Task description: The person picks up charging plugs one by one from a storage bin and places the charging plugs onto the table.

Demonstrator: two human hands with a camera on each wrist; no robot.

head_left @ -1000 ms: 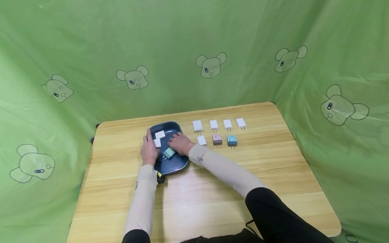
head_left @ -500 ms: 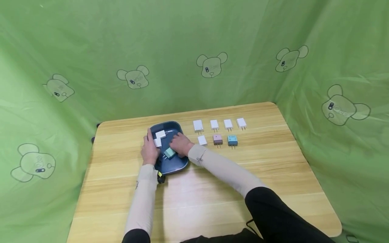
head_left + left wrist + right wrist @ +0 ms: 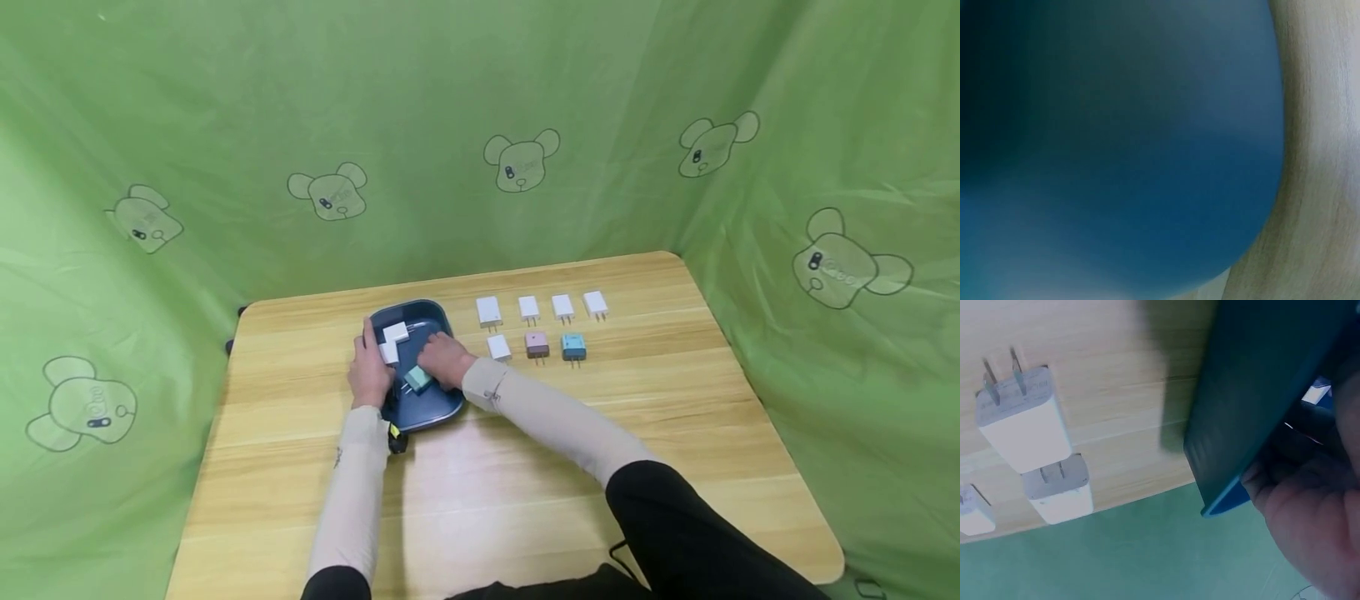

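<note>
My left hand (image 3: pixel 369 371) grips the left wall of a dark blue tray (image 3: pixel 427 414). Its thumb side lies at the rim; the left wrist view is filled by the blurred tray wall (image 3: pixel 1197 206). Over the tray's right side is my right hand (image 3: pixel 444 358), fingers bent down inside. What its fingertips touch is hidden in the head view; the right wrist view shows only a dark patch with a thin glint beside the fingers (image 3: pixel 1260 484). Inside the tray lie a green plug charger (image 3: pixel 417 378) and two white chargers, one farther back (image 3: pixel 396 332) and one nearer my left hand (image 3: pixel 388 353).
Right of the tray, chargers lie in two rows. The back row is white, starting with a larger charger (image 3: pixel 488 311). The front row has a white charger (image 3: pixel 498 347), a pink one (image 3: pixel 536 343) and a blue one (image 3: pixel 573 346). Green curtain (image 3: pixel 420 225) surrounds the wooden table (image 3: pixel 600 467).
My right hand has shifted slightly within the tray, and its fingers look more bent. The green charger has moved very little; the left hand, tray and rows stay put.
</note>
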